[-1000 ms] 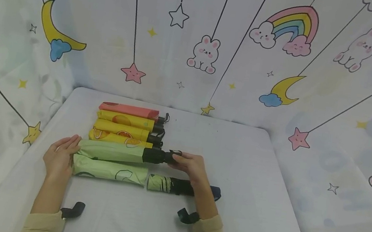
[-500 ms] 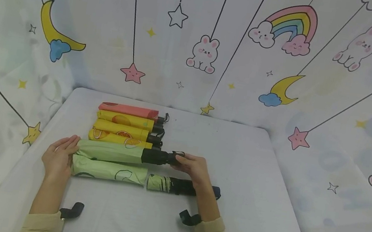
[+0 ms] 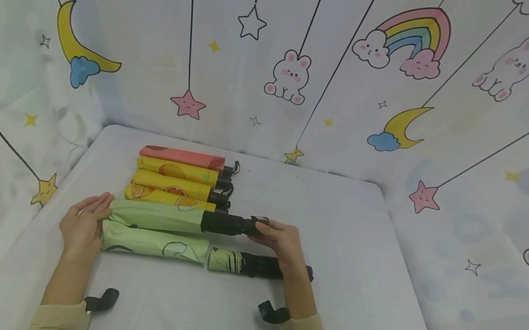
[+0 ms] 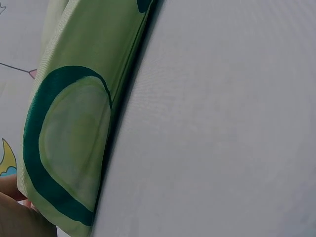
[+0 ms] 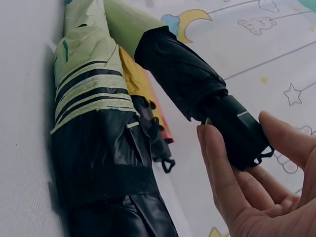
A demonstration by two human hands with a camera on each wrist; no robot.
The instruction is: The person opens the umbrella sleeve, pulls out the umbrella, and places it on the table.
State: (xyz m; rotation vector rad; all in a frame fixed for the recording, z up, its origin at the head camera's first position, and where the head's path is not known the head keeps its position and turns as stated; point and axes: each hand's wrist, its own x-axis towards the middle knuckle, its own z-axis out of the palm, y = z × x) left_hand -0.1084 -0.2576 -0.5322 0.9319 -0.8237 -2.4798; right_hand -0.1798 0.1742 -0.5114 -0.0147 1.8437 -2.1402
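1. Lying fifth in a row on the tabletop (image 3: 345,245), the green umbrella (image 3: 156,215) needs level support.
2. Right hand (image 3: 281,241) loosely cups its black handle (image 5: 242,133); grip firmer.
3. Left hand (image 3: 84,221), fingers straight, steadies the far end.

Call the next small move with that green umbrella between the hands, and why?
Probably slide the green umbrella back against the yellow umbrella so it joins the row. The left hand touches its sleeve end, and the right hand holds its black handle. It lies parallel to the row, its handle end sticking out further right than the others, so a nudge left may also help.
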